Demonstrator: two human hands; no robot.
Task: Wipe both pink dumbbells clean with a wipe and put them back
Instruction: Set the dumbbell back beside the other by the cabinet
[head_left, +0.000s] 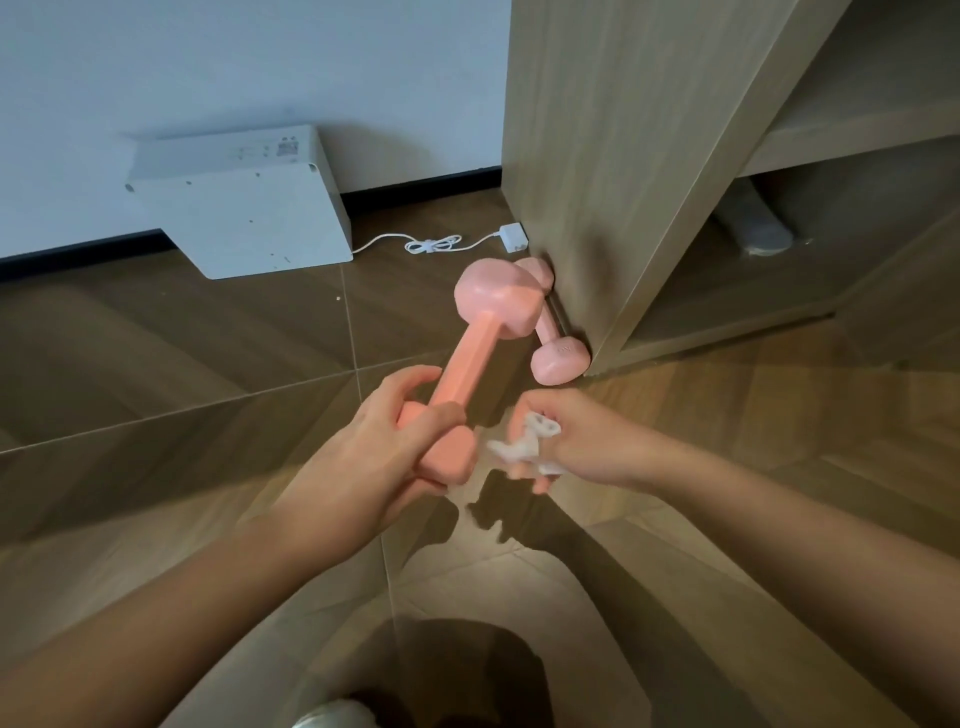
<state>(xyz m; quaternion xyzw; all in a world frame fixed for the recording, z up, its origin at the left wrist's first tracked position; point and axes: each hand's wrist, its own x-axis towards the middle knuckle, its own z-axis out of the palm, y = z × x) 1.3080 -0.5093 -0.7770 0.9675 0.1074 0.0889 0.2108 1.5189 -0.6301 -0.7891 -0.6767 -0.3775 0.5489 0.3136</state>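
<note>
a wooden cabinet (613, 171) is standing on the right, its side panel rising from the glossy brown floor (171, 374), and a white box-shaped appliance (244, 208) is sitting against the wall on the left. a white cable with its adapter (511, 237) is lying on the floor between the appliance and the cabinet. the left hand (363, 457) is gripping one pink dumbbell (465, 343) around its near head and the lower end of the handle, holding it tilted in the air with the far head pointing up and away. the second pink dumbbell (558, 358) is lying on the floor, touching the foot of the cabinet's side panel, partly hidden behind the raised one. the right hand (566, 441) is closing around a crumpled white wipe (524, 441), just beside the held dumbbell's near head but apart from it.
</note>
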